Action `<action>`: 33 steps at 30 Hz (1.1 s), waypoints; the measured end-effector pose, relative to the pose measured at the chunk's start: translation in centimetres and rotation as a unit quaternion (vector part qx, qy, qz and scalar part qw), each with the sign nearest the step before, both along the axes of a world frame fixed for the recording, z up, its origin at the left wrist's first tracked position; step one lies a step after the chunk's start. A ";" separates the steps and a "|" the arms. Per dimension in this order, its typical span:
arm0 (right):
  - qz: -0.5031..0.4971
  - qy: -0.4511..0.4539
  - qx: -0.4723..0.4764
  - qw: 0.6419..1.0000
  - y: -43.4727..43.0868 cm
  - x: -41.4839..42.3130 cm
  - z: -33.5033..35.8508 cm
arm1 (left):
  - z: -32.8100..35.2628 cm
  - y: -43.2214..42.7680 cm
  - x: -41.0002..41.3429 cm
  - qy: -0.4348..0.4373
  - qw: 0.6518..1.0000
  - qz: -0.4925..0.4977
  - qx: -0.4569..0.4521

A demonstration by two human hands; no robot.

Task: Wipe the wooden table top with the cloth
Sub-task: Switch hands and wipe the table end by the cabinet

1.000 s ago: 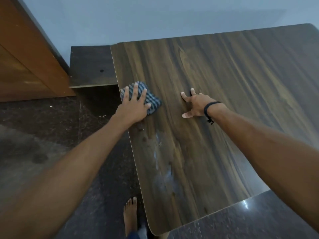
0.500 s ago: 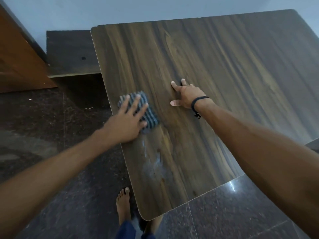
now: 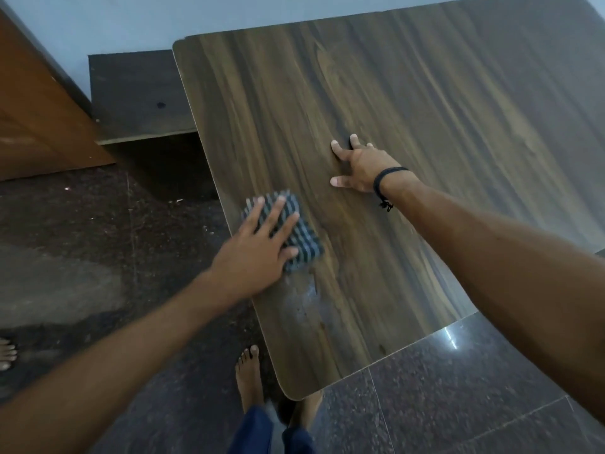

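The cloth [image 3: 305, 244], a folded pad of blue-grey striped fabric, lies left of centre in the frame, on the table top [image 3: 425, 109] and just inside its left edge; its long axis slants from upper left to lower right. The left hand [image 3: 258, 253] lies flat on it, fingers straight and spread, pressing it down rather than gripping it. The right hand [image 3: 363, 165] rests above and to the right of the cloth, apart from it, palm down on bare wood with fingers splayed, holding nothing; a dark cord bracelet [image 3: 389, 173] circles that wrist. A dull, damp-looking smear [image 3: 301, 296] sits just below the cloth. Most of the top stretches toward the upper right, so the next strokes probably go that way, past the bracing hand. The top is smooth, dark, streaky wood-grain with rounded corners; the floor [image 3: 98, 240] is speckled dark stone.
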State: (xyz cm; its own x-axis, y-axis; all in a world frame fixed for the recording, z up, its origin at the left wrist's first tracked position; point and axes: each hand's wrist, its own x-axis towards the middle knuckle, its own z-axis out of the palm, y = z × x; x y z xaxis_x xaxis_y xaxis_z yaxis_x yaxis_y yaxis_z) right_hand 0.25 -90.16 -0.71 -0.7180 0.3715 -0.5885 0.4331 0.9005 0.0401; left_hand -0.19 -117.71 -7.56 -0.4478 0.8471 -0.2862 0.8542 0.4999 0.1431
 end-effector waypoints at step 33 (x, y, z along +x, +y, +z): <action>0.038 -0.035 -0.036 0.998 -0.5 8.4 0.1 | 1.7 -1.0 5.2 -0.069 0.994 -0.088 0.000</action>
